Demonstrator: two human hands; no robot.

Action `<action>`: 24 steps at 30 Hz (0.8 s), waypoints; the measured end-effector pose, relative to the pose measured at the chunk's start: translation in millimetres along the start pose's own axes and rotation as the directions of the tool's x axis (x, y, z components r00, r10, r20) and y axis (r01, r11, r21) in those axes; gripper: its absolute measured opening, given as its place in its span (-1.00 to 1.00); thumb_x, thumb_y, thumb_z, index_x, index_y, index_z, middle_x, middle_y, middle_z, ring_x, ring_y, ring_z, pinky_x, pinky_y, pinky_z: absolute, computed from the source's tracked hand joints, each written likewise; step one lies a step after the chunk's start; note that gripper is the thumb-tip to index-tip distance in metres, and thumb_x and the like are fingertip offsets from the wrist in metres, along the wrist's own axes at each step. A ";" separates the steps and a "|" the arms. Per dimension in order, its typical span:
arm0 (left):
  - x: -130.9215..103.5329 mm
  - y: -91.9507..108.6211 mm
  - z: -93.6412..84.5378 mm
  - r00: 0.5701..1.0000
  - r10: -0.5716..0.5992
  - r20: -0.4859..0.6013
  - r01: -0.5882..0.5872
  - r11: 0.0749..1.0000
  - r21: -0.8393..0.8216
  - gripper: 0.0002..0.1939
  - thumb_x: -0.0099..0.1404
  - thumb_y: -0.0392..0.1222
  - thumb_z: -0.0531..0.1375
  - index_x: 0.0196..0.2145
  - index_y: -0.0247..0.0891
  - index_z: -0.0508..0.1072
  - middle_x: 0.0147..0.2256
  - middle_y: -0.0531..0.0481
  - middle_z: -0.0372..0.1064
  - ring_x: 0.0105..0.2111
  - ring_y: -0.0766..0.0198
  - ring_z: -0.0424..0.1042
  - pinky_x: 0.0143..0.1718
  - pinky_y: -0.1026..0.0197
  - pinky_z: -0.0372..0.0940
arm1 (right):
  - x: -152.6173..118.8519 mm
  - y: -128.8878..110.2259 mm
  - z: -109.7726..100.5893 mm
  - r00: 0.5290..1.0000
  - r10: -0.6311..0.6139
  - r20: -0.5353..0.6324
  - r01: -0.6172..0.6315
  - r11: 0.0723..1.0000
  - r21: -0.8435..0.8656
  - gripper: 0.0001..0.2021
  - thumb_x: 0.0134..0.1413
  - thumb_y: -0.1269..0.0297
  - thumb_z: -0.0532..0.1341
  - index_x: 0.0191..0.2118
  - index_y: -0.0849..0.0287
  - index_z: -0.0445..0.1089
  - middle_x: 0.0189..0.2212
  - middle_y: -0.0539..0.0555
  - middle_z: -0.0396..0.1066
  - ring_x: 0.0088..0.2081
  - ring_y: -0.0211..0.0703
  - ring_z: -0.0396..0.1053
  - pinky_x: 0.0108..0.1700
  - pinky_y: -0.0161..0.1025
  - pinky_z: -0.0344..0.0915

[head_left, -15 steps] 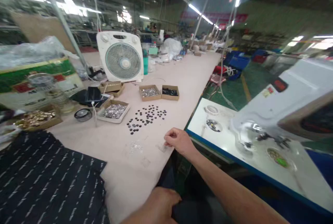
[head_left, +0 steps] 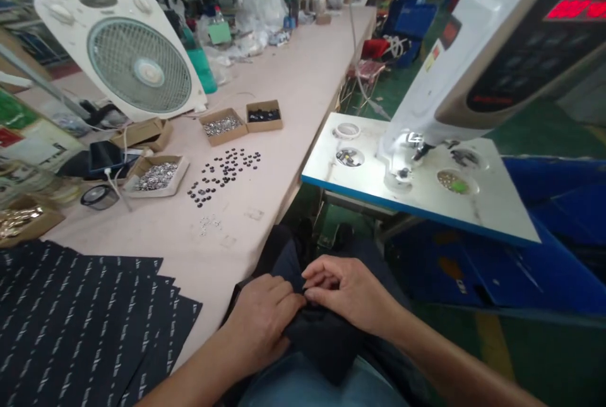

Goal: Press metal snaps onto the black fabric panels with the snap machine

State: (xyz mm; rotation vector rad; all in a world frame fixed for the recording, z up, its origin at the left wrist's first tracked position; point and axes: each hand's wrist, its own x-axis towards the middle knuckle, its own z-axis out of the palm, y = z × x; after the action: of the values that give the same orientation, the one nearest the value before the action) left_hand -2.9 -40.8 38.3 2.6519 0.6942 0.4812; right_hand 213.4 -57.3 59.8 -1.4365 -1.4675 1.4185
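Over the lap, my left hand (head_left: 265, 315) has its fingers closed on a piece of dark cloth (head_left: 322, 337). My right hand (head_left: 345, 287) meets it there, thumb and forefinger pinched at the cloth's upper edge; anything small between those fingertips is hidden. Black snap pieces (head_left: 227, 170) lie scattered on the pale table (head_left: 284, 85), with small clear rings (head_left: 209, 224) nearer me. Dark printed fabric pieces (head_left: 85, 318) are fanned out at the lower left.
Boxes of silver parts (head_left: 158, 176) and black parts (head_left: 264, 115) stand on the table, near a white fan (head_left: 142, 66). To the right is a white machine (head_left: 426, 79) on a blue-edged worktop (head_left: 350, 192). Blue bins (head_left: 473, 268) sit beneath.
My right hand has left the table edge and come down beside my left hand at the dark cloth. The view has turned down and to the right.
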 end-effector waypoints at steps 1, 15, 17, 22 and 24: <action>0.9 3.3 -3.3 0.999 0.035 -0.010 -0.035 0.999 0.020 -0.75 0.14 -0.38 0.13 -0.19 -0.25 0.41 -0.35 -0.06 0.36 -0.36 0.11 0.26 -0.37 0.08 0.06 | -6.3 -1.4 -0.6 1.000 -0.016 -0.009 0.016 1.000 -0.003 -0.79 -0.04 0.53 0.33 -0.23 0.17 0.52 -0.37 -0.03 0.57 -0.37 -0.27 0.51 -0.30 -0.37 0.40; 8.7 22.0 -20.9 0.981 0.165 -0.103 -0.165 0.986 0.007 -0.84 0.36 -0.33 0.08 -0.16 -0.34 0.43 -0.39 -0.11 0.40 -0.39 0.15 0.27 -0.37 0.09 0.08 | -39.8 0.1 -5.5 0.958 -0.267 -0.108 0.256 0.961 -0.103 -0.73 0.08 0.54 0.30 -0.11 0.12 0.50 -0.26 -0.08 0.59 -0.27 -0.33 0.55 -0.19 -0.43 0.40; 10.4 23.3 -21.3 0.982 0.161 -0.097 -0.162 0.987 0.005 -0.85 0.36 -0.33 0.09 -0.16 -0.34 0.43 -0.39 -0.11 0.40 -0.38 0.15 0.27 -0.37 0.09 0.09 | -40.0 1.7 -6.3 0.957 -0.272 -0.104 0.259 0.958 -0.125 -0.72 0.07 0.55 0.30 -0.10 0.11 0.49 -0.26 -0.08 0.58 -0.27 -0.33 0.54 -0.20 -0.43 0.40; 15.5 22.7 -20.9 0.980 0.173 -0.099 -0.173 0.985 0.008 -0.83 0.36 -0.35 0.07 -0.14 -0.34 0.43 -0.38 -0.11 0.41 -0.38 0.14 0.28 -0.36 0.09 0.10 | -39.0 6.7 -7.7 0.946 -0.310 -0.094 0.287 0.937 -0.197 -0.69 0.11 0.51 0.30 -0.03 0.09 0.46 -0.23 -0.08 0.57 -0.26 -0.32 0.53 -0.17 -0.41 0.37; 17.0 21.6 -20.8 0.980 0.173 -0.096 -0.173 0.985 0.012 -0.83 0.37 -0.33 0.07 -0.14 -0.34 0.42 -0.37 -0.12 0.41 -0.37 0.14 0.28 -0.36 0.09 0.11 | -38.3 7.8 -7.8 0.938 -0.339 -0.076 0.313 0.919 -0.241 -0.70 0.15 0.50 0.27 -0.01 0.09 0.45 -0.19 -0.07 0.58 -0.22 -0.29 0.53 -0.15 -0.39 0.37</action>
State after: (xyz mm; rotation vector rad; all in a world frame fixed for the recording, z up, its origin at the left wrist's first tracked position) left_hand 11.2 -44.3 69.5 2.7199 0.4936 0.6604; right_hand 230.6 -93.2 63.0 -1.3031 -1.7409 0.9722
